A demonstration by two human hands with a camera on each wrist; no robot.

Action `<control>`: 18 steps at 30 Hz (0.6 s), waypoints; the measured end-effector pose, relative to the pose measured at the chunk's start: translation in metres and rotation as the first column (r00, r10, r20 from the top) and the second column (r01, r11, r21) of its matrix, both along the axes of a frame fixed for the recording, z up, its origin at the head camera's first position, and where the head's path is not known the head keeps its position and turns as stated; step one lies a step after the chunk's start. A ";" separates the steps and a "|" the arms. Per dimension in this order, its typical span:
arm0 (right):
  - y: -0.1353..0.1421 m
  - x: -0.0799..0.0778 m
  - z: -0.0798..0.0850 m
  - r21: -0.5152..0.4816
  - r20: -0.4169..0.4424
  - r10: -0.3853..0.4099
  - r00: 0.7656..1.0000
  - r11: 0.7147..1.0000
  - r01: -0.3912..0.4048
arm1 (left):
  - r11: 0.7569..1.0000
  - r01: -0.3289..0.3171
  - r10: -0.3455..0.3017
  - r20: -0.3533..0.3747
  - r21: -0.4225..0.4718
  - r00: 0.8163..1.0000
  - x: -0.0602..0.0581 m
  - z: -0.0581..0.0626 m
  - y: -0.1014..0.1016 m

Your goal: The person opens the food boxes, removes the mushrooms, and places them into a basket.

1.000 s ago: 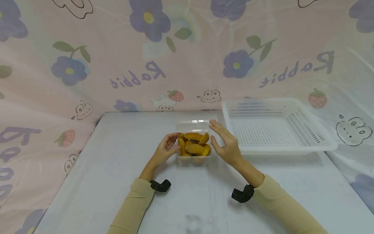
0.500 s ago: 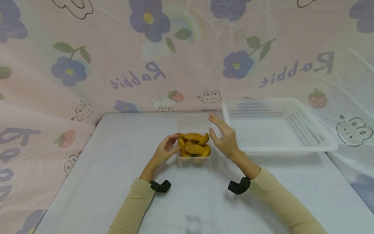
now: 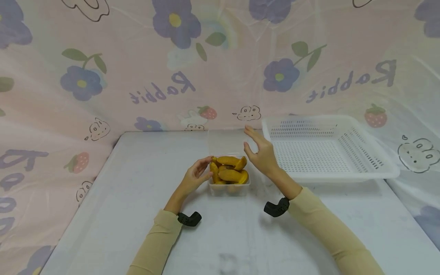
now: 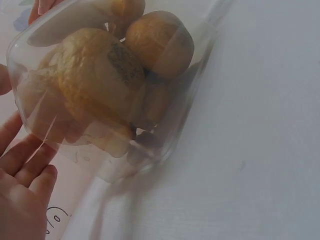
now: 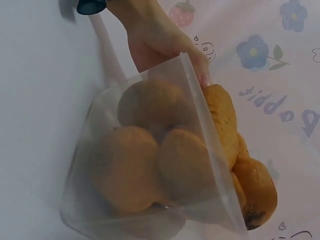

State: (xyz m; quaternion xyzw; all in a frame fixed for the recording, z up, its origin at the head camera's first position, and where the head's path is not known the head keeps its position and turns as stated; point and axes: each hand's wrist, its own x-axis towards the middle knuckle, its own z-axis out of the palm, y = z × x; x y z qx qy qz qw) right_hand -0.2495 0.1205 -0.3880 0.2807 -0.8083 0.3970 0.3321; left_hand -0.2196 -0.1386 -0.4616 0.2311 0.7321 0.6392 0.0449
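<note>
**Lid swung up on the box of pastries**

The clear plastic box (image 3: 228, 179) sits at the centre of the frame on the white counter (image 3: 137, 198), filled past its rim with golden-brown pastries (image 3: 229, 170). Its transparent hinged lid (image 3: 225, 142) stands raised behind the box, hard to make out against the counter. The left hand (image 3: 196, 176) is at the box's left side, fingers curled round its rim and wall; the right-wrist view shows those fingers (image 5: 165, 45) gripping the far edge, so this hand is steadying the container. The right hand (image 3: 261, 152) hangs above and to the right of the box, fingers spread and relaxed, holding nothing; its fingertips are near the lid's right edge, but I cannot tell whether they touch it.

By my reading, the step in hand is opening the box, with the lid about fully back. The next move would call for a gentle pinch on one of the top pastries, since they look soft and are packed tight, while the left hand keeps the light box from sliding.

To the right of centre, near the box, stands a white perforated basket (image 3: 385, 173). A pink flowered cloth (image 3: 103, 57) fills the upper frame.
</note>
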 end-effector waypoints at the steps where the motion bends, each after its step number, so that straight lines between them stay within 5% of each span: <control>1: -0.001 -0.002 0.000 0.000 0.009 -0.004 1.000 1.000 0.004 | 1.000 0.003 -0.003 -0.003 -0.002 1.000 0.000 0.000 0.000; 13: -0.004 -0.018 0.005 0.033 0.189 -0.037 0.981 0.999 0.031 | 0.999 0.026 -0.026 0.026 -0.029 0.999 -0.005 0.002 0.000; 18: -0.004 -0.024 0.008 0.058 0.290 -0.060 0.955 0.997 0.045 | 0.999 0.031 -0.028 0.052 -0.040 0.998 -0.007 0.007 0.003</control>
